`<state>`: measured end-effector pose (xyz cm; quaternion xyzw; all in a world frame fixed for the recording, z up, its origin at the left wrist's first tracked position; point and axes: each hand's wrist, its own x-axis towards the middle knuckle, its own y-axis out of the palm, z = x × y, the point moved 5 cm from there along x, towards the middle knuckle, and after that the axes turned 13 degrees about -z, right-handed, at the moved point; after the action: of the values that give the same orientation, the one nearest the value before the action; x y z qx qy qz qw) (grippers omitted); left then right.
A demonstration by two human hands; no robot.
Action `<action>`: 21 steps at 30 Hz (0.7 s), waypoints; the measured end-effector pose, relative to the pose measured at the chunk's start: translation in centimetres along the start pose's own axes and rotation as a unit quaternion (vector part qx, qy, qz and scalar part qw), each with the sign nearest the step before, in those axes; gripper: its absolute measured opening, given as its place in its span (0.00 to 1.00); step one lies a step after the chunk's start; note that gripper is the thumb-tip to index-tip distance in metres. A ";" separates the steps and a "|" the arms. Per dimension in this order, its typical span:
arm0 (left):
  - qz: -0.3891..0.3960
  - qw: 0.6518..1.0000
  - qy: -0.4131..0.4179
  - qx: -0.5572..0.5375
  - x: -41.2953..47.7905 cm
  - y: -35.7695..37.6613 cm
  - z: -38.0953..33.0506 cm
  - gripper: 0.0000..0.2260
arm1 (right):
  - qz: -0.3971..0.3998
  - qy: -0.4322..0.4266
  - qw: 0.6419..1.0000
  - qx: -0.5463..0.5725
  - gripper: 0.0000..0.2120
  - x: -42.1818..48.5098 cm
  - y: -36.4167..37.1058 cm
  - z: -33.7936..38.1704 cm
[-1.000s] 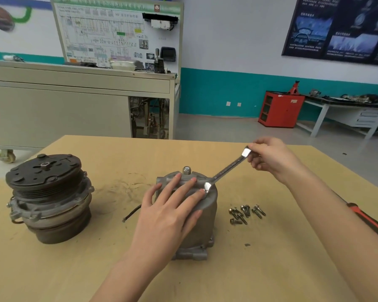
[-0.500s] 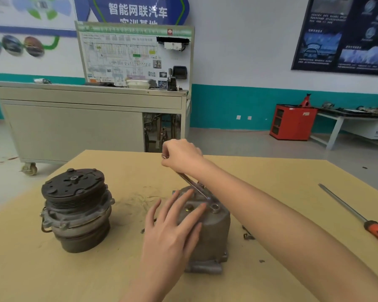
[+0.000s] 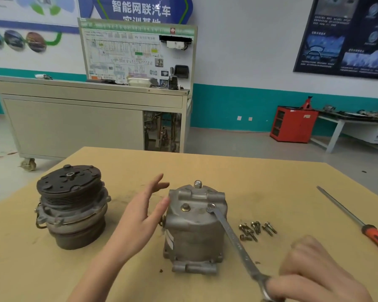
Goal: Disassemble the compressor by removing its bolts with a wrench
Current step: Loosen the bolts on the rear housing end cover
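**Step in hand:** loosening of the right-hand bolt (image 3: 211,207) on top of the compressor (image 3: 194,232).

**Tool:** wrench (image 3: 234,238), ring end seated on that bolt, shaft slanting down toward the near table edge.

**Grip:** right hand (image 3: 314,277), blurred, fingers curled round the wrench's near end. Left hand (image 3: 144,216) flat and spread, just beside the housing's left flank; contact uncertain.

**Advice:** press the left palm on the housing before any pull, to prevent turning or tipping. Keep the ring square and fully down on the head. Use short, steady sweeps, then reseat.

**Condition:** grey cast-metal cylinder, upright near the middle of the table (image 3: 140,162). Lugs at top and base, pale label on the left side, stud (image 3: 197,184) at the rear top. Brass-toned bolt (image 3: 185,207) still in place. Loose bolts (image 3: 256,229) clustered just to the right.

**Adjacent:** pulley part (image 3: 71,205) well apart at left; screwdriver (image 3: 358,223) far right.
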<state>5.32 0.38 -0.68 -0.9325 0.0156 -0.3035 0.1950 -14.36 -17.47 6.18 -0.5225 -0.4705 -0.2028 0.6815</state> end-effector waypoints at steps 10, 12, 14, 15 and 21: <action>-0.129 0.979 -0.058 -0.145 2.4 -1.4 3.4 0.14 | -0.032 0.319 0.947 0.023 0.10 -1.2 -0.2 -13.5; -0.145 0.979 -0.059 -0.134 2.4 -1.7 3.9 0.15 | -0.046 0.416 0.903 0.096 0.08 -0.1 2.7 -16.3; -0.152 0.979 -0.062 -0.119 2.5 -1.7 4.3 0.14 | -0.051 0.485 0.860 0.152 0.04 1.9 6.1 -18.1; -0.153 0.980 -0.064 -0.111 2.4 -1.6 4.3 0.14 | -0.038 0.509 0.843 0.168 0.03 3.2 7.9 -18.6; -0.150 0.986 -0.049 -0.045 2.4 -1.6 4.8 0.11 | 0.141 0.486 0.848 0.156 0.08 11.3 17.9 -17.1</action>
<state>9.83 3.20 -2.31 -0.9457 -0.1207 -0.2826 0.1055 12.12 -23.80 6.33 -0.3045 -0.0264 -0.2564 0.9170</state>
